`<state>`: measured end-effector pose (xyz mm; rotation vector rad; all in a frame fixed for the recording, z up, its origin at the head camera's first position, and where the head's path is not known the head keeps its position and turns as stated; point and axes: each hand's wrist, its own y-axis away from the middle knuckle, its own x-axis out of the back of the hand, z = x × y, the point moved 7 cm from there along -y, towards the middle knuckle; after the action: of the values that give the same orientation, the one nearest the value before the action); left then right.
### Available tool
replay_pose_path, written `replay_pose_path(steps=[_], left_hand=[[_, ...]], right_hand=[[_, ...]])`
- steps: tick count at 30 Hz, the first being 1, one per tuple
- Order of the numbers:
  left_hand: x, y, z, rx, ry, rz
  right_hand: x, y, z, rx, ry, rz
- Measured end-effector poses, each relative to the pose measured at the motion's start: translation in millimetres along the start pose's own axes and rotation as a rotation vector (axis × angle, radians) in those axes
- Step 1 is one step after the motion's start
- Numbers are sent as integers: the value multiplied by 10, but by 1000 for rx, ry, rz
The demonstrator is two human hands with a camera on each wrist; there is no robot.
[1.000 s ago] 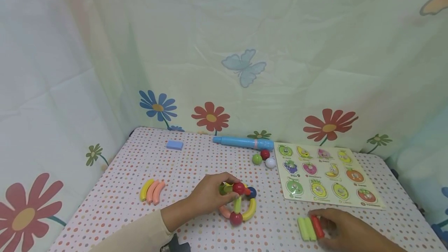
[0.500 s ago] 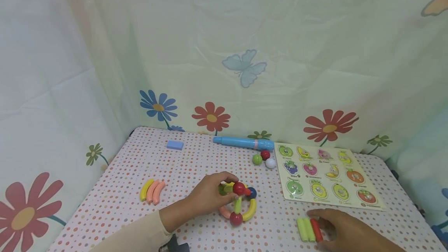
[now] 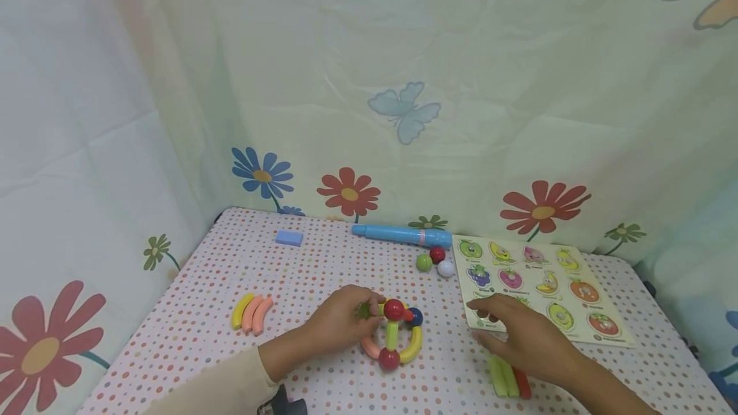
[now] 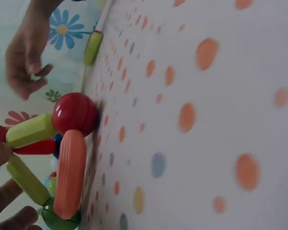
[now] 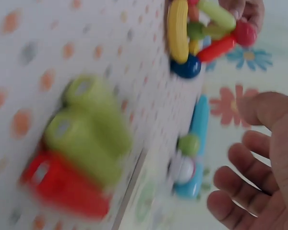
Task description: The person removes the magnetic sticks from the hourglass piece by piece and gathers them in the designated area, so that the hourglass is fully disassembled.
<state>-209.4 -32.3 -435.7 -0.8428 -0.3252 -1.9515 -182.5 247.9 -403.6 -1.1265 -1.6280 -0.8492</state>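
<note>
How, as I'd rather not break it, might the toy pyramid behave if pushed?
The toy pyramid would probably slide rather than tip, as its ring base is broad. Built of separate sticks and balls, it might come apart. The shiny red ball on top could feel slippery.

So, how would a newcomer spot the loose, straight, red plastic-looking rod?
Find the flat cream rectangular board of fruit pictures at the right of the white polka-dot table. In front of its near edge, three loose rods lie side by side. The red rod is rightmost; its two straight neighbours are lime green.
</note>
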Motion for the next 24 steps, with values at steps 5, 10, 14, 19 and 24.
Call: replay_pose_path(steps=[5,10,14,19,24], left_hand=[[-94,31,30,-29,-66,-30],[-145,43,65,-85,-163,-2],[-199,36,89,-125,-249,11],[-217,44,119,-138,-290,30],[-210,48,121,-134,-275,37]], right_hand=[[10,-141,-370,113,-26,83],[-66,-288,-710,239,-54,125],[-153,-384,-920,338,-92,109],[-269,-469,-1026,373,-119,67],[-341,-516,-1044,364,-134,51]])
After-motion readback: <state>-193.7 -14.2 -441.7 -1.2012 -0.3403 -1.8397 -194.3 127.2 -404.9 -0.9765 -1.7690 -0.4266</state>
